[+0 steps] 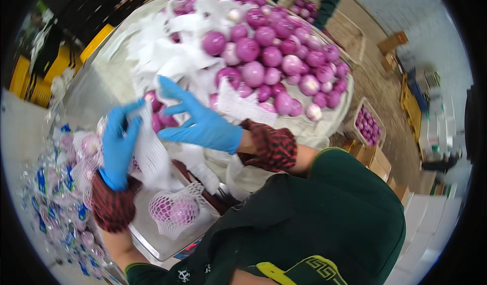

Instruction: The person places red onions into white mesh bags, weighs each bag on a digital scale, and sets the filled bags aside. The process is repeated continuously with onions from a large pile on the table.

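My left hand, in a blue glove, pinches the upper edge of a white foam net sleeve that hangs down beside it. My right hand, gloved alike, is held over the table with fingers spread and nothing in them. Just beyond the sleeve lie a few peeled red onions. On the metal pan of a weighing scale rests a foam net with onions inside. A large heap of peeled red onions covers the table beside loose white foam nets.
Many clear bags of netted onions pile up at the left. Across the table is another person's sleeved arm by an onion crate. Another onion crate and cardboard boxes stand on the floor at right.
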Motion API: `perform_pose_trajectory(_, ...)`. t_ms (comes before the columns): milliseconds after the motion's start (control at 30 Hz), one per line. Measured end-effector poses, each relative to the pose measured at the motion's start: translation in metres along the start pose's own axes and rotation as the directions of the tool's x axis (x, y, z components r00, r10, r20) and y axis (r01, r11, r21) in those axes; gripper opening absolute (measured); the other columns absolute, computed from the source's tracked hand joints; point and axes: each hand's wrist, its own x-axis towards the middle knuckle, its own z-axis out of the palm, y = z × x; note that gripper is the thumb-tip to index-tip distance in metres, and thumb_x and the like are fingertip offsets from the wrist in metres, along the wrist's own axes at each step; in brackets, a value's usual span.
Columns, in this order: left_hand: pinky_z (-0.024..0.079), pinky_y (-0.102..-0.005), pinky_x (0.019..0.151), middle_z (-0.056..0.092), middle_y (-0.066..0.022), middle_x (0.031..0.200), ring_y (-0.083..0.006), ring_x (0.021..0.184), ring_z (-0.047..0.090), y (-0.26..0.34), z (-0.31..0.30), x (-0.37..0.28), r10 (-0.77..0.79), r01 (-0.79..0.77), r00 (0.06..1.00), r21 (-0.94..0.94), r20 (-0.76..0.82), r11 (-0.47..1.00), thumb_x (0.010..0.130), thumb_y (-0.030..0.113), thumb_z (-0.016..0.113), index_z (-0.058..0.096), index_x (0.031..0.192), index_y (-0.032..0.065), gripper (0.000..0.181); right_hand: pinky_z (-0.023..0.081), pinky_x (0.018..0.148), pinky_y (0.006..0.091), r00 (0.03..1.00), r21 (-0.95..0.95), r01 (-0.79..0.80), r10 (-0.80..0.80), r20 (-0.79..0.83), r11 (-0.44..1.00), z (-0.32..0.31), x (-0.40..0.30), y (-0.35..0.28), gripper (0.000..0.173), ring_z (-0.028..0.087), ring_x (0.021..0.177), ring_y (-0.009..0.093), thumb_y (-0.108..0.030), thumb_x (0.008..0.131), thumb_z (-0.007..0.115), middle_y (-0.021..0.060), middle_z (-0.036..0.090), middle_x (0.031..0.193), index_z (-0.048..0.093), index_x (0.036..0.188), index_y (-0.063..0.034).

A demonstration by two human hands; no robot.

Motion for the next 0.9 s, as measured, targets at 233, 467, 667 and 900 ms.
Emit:
perform_pose_trajectory(233, 0.045, -0.0287, 0.089, 0.058, -0.0078, 0.107, -0.0155, 0.096, 0.056, 0.085, 0.093, -0.027, -0.308, 0.168, 0.950, -0.739, -0.056, 0.652, 0.089, 0.007, 0.055, 0.054, 0.109, 0.0007, 0.021, 0.045, 0.060, 0.0308, 0.968, -0.783, 0.209, -0.240, 0.080, 0.586, -0.071, -0.046, -0.071, 0.033, 0.056, 0.073, 0.023, -0.029, 0.080, 0.067, 0.0054, 0.058, 0.084, 0.064, 0.112, -0.0259)
perform_pose_trajectory(467, 0.047, -0.0275, 0.080, 0.061, -0.0060, 0.096, -0.0143, 0.086, 0.057, 0.119, 0.197, -0.035, -0.204, 0.430, 0.902, -0.753, 0.380, 0.499, 0.094, 0.022, 0.052, 0.056, 0.107, -0.0005, 0.026, 0.049, 0.074, 0.0301, 0.986, -0.406, 0.027, -0.090, -0.138, 0.914, -0.127, -0.119, -0.091, 0.026, 0.060, 0.087, 0.019, -0.016, 0.085, 0.058, 0.0062, 0.062, 0.101, 0.063, 0.111, -0.0119)
perform_pose_trajectory(667, 0.044, -0.0376, 0.097, 0.048, -0.0137, 0.129, -0.0241, 0.116, 0.050, 0.165, 0.286, -0.029, -0.521, 0.368, 0.798, -0.929, 0.303, 0.023, 0.096, 0.025, 0.045, 0.039, 0.132, 0.0002, 0.044, 0.047, 0.079, 0.0242, 0.902, 0.473, 0.003, 0.201, -0.381, 0.881, -0.192, -0.149, -0.029, 0.028, 0.057, 0.091, 0.012, -0.014, 0.092, 0.044, 0.0044, 0.061, 0.103, 0.062, 0.108, 0.0005)
perform_pose_trajectory(900, 0.049, -0.0222, 0.070, 0.063, -0.0031, 0.091, -0.0099, 0.078, 0.060, 0.118, 0.298, -0.015, -0.390, 0.393, 0.912, -0.556, 0.130, 0.733, 0.089, 0.012, 0.052, 0.058, 0.107, 0.0028, 0.020, 0.047, 0.081, 0.0305, 0.896, -0.308, -0.290, 0.370, 0.244, 0.906, -0.291, -0.177, -0.008, 0.041, 0.060, 0.092, 0.018, -0.038, 0.090, 0.053, 0.0095, 0.064, 0.104, 0.062, 0.110, -0.0030)
